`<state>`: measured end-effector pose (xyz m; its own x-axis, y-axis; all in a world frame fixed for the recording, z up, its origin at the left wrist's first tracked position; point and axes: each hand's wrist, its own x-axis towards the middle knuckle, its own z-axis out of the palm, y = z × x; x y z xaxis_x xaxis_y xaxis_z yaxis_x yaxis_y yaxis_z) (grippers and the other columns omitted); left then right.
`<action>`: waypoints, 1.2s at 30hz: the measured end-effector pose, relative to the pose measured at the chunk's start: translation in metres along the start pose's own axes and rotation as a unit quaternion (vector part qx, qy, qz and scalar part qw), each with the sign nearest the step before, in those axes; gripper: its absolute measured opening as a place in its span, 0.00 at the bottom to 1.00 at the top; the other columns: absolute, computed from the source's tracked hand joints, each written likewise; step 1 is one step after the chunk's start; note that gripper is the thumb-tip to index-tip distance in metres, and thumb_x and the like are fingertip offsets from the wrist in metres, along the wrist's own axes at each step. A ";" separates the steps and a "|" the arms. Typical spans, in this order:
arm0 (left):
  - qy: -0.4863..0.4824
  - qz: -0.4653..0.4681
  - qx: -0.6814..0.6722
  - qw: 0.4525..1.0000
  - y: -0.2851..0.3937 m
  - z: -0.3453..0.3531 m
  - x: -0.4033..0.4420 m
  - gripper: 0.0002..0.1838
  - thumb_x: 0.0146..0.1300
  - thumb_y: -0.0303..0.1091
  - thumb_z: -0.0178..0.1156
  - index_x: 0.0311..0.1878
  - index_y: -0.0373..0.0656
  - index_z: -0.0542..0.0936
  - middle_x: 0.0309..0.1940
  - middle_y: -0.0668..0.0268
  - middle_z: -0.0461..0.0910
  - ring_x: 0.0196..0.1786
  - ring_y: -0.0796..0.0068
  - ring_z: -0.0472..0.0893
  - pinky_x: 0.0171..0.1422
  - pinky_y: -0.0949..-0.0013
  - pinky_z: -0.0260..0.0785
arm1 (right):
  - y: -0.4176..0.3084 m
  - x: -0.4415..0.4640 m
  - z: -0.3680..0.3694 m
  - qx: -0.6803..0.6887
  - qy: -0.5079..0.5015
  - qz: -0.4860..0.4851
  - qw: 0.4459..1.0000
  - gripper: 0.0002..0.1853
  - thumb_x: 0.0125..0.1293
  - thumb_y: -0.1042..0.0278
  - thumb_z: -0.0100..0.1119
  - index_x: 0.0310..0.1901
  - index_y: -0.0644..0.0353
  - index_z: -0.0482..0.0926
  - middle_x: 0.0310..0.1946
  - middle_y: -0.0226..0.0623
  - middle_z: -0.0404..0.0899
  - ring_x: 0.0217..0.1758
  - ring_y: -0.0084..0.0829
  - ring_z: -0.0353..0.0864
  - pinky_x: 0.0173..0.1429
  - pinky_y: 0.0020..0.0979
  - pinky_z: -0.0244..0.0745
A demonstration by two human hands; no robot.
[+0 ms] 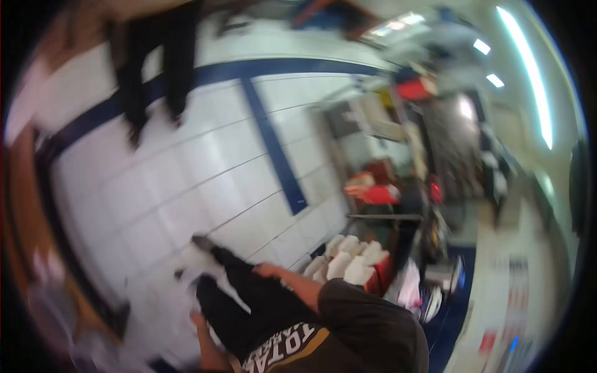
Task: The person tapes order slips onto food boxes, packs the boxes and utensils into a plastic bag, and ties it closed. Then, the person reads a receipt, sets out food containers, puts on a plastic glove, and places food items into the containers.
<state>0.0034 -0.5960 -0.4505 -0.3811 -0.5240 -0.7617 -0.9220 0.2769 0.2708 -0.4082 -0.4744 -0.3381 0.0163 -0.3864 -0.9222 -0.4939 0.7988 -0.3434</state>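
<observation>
The view is tilted and smeared by motion. My right hand [267,270] is beside the thigh of my black trousers [261,298], at the end of a bare forearm below a dark sleeve. On the other side of my legs, my left hand [198,320] hangs low beside the trousers. Blur hides the fingers of both hands, and no held object can be made out. My dark shirt [292,348] has white lettering and a yellow stripe. Nearest to my right hand are several white boxes [348,261] with red sides.
White floor tiles [205,155] carry blue bands. Another person's dark-clad legs [149,68] stand at the upper left. A brown wooden edge [25,205] runs down the left. Red items [379,194] sit on a rack at the right, near a pale counter [510,273].
</observation>
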 end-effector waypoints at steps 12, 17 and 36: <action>0.346 -0.252 -0.598 0.678 0.066 -0.087 -0.126 0.10 0.68 0.30 0.51 0.47 0.39 0.79 0.41 0.46 0.83 0.46 0.41 0.82 0.49 0.47 0.74 | -0.252 0.020 0.003 -0.163 0.112 -0.240 0.950 0.38 0.66 0.46 0.62 0.65 0.75 0.70 0.58 0.64 0.76 0.66 0.57 0.74 0.72 0.46 0.66; 0.503 -0.262 -0.509 0.648 0.030 -0.201 -0.253 0.12 0.64 0.26 0.54 0.49 0.41 0.81 0.37 0.48 0.84 0.42 0.42 0.83 0.45 0.50 0.76 | -0.472 -0.074 0.116 -0.362 0.071 -0.597 0.713 0.38 0.54 0.59 0.75 0.65 0.63 0.71 0.58 0.57 0.76 0.67 0.53 0.71 0.76 0.50 0.58; 0.767 -0.460 -0.264 0.360 -0.041 -0.339 -0.536 0.15 0.56 0.22 0.53 0.47 0.37 0.82 0.37 0.48 0.84 0.41 0.45 0.83 0.45 0.54 0.74 | -0.760 -0.260 0.284 -0.374 -0.361 -0.699 0.492 0.25 0.49 0.72 0.72 0.52 0.58 0.81 0.32 0.40 0.83 0.37 0.36 0.85 0.44 0.37 0.80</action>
<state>0.2224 -0.5998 0.1462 0.8874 -0.1379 0.4399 -0.4357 -0.5626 0.7026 0.2103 -0.8503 0.1123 0.9649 0.1632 0.2059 0.2612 -0.5110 -0.8190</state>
